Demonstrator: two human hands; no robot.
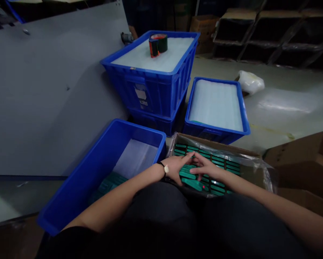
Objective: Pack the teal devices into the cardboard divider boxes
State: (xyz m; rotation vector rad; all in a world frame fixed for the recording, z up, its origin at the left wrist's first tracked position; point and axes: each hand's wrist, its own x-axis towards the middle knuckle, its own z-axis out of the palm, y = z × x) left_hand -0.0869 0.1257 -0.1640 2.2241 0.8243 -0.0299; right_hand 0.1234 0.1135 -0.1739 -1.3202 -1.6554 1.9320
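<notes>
Right now the left hand (174,169), a small watch (166,168) on its wrist, and the right hand (207,169) lie over a cardboard box (217,146) lined with clear plastic film (255,167). Inside the box, rows of green bars (189,176) sit side by side, parted by dark strips. Both hands are open, fingers spread and resting on the bars, with the fingertips nearly meeting; neither is clenched around a bar. Just left of the box stands an open blue plastic crate (139,128) holding a pale foam sheet and more green pieces (107,185) at its bottom. Beyond the box, a stack of blue crates (150,93) carries tape rolls (158,45) on white foam, and beside that stack sits a foam-filled blue crate (217,81). Right of the box stands a second cardboard box (298,162).
</notes>
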